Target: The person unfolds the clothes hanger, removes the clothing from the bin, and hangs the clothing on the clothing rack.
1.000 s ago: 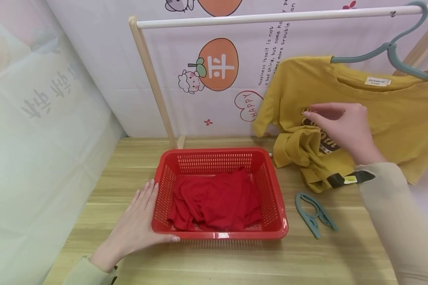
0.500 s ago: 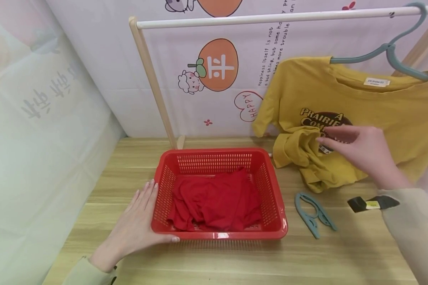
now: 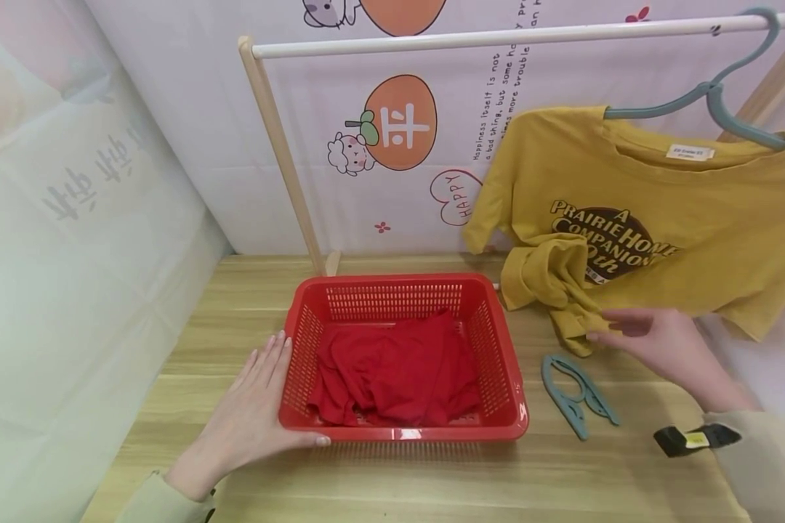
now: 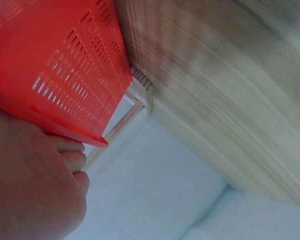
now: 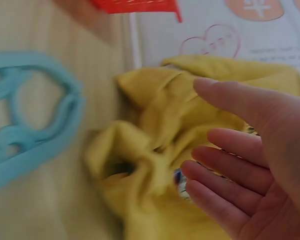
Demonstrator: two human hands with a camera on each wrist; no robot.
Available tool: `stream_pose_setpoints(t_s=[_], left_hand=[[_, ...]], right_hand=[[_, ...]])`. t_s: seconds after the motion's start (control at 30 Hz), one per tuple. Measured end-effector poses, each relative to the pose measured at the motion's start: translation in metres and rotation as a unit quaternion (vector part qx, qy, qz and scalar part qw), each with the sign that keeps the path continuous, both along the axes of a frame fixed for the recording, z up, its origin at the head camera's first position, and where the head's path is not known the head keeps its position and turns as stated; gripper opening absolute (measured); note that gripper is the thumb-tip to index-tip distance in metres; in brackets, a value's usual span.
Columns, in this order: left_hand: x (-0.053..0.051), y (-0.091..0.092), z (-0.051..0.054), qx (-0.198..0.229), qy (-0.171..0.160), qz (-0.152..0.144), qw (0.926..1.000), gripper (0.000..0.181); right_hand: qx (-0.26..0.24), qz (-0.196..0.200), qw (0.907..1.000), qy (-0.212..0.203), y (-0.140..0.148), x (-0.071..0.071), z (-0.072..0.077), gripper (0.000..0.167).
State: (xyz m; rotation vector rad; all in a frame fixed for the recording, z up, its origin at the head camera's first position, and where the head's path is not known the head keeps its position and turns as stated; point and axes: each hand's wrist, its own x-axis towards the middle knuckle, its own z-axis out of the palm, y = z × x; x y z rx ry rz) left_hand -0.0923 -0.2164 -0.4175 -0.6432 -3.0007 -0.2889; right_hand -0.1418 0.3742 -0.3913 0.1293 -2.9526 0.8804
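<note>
the yellow shirt [image 3: 706, 200], hung from the rail [image 3: 497, 35], might have been dragged off its hanger [image 3: 661, 112] by any tug on the bunched cloth [image 3: 543, 272] below; the right hand [image 3: 674, 354] was held half spread at that cloth, nothing gripped, contact unclear; the red basket [image 3: 405, 433], on the table [image 3: 229, 312], was touched by the left hand [image 3: 251, 410], fingers outstretched

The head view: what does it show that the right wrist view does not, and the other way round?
Only the head view shows the left hand touching the red basket, the red cloth inside it, and the white top rail.

Only the right wrist view shows the open palm side of the right hand.

Both share the right hand itself, the yellow shirt, the folded teal hanger, the heart print, and at least an edge of the basket.
</note>
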Motion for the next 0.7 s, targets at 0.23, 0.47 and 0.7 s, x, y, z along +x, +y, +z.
stream_pose_setpoints(t_s=[0.23,0.47,0.7], left_hand=[[0.0,0.0,-0.001,-0.002,-0.001,0.0,1.0,0.145],[0.0,0.0,-0.001,-0.004,-0.001,0.0,1.0,0.145],[0.0,0.0,-0.001,-0.001,-0.004,0.002,1.0,0.145]], right_hand=[[-0.005,0.037,0.9978,-0.054,0.006,0.019,-0.039,0.057],[-0.036,0.052,0.9964,-0.057,0.009,0.034,-0.065,0.057],[-0.044,0.049,0.9968,-0.045,0.005,0.044,-0.076,0.055]])
